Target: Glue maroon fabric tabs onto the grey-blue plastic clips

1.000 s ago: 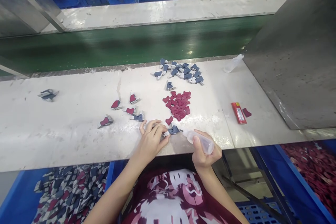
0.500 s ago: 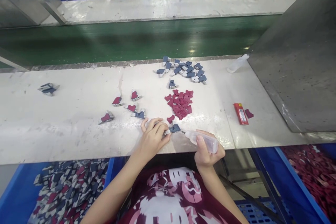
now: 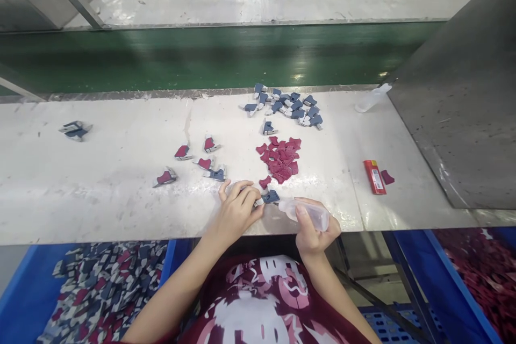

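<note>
My left hand [image 3: 238,207] is closed on a small blue-and-grey plastic part [image 3: 271,197] near the table's front edge; the fingers cover its left end. My right hand [image 3: 318,231] grips a translucent squeeze bottle [image 3: 306,213], held tilted, with its narrow tip at the right end of that part. Just beyond, a single dark-red flat piece [image 3: 264,182] lies on the white table. Behind it is a loose heap of the same dark-red pieces [image 3: 282,158]. More blue-and-grey parts [image 3: 296,107] are clustered farther back, and one unfilled part [image 3: 217,173] lies left of my left hand.
Several parts with red inlays [image 3: 165,177] lie to the left. On the right are a red box [image 3: 374,177] and a second clear bottle [image 3: 373,98] by a metal panel [image 3: 455,118]. Below the table stand blue bins [image 3: 20,290] of parts. A green belt [image 3: 226,56] runs behind.
The bottle in my right hand has moved slightly left, bringing its tip against or very close to the part. My left hand keeps its hold; the whole view has shifted a little.
</note>
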Action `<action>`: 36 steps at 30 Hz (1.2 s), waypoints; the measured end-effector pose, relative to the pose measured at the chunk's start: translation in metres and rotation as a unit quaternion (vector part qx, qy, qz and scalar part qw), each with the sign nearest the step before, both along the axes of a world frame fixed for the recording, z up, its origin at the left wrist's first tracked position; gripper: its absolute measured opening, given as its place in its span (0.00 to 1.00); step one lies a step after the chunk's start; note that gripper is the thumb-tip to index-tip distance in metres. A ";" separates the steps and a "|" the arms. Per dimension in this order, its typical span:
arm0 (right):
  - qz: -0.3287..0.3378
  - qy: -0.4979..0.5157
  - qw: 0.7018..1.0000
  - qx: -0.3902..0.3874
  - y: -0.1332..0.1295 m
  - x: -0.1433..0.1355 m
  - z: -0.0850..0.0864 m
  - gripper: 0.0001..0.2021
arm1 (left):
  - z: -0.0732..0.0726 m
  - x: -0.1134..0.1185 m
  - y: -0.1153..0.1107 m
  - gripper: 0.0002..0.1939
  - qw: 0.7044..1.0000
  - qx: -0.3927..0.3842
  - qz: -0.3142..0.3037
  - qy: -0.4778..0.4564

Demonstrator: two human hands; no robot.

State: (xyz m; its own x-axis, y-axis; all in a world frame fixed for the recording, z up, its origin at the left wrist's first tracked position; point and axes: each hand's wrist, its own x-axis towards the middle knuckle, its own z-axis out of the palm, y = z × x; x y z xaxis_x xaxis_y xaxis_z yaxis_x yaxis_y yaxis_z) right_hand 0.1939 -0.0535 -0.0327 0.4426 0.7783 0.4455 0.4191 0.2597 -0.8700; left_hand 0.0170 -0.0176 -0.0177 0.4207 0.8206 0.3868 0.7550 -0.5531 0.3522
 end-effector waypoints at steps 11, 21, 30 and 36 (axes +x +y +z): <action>0.030 0.020 0.999 -0.031 0.002 -0.001 -0.002 0.08 | -0.001 0.000 0.001 0.05 1.000 0.007 0.003 -0.009; 0.017 0.011 0.999 -0.033 0.002 -0.002 -0.003 0.10 | -0.003 -0.001 0.000 0.04 1.000 -0.002 -0.003 0.001; 0.020 0.008 0.999 -0.036 0.003 -0.003 -0.002 0.10 | -0.003 -0.001 0.001 0.03 1.000 -0.008 -0.005 -0.001; 0.033 0.020 0.999 -0.029 0.005 -0.002 0.001 0.08 | -0.003 -0.002 0.000 0.03 1.000 -0.017 -0.011 -0.002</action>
State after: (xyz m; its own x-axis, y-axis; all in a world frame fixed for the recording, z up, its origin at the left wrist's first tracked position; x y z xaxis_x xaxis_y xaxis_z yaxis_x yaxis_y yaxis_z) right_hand 0.1921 -0.0489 -0.0321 0.4063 0.8303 0.3815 0.3677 0.2337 -0.9001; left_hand 0.0148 -0.0174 -0.0211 0.4369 0.8245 0.3598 0.7417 -0.5564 0.3745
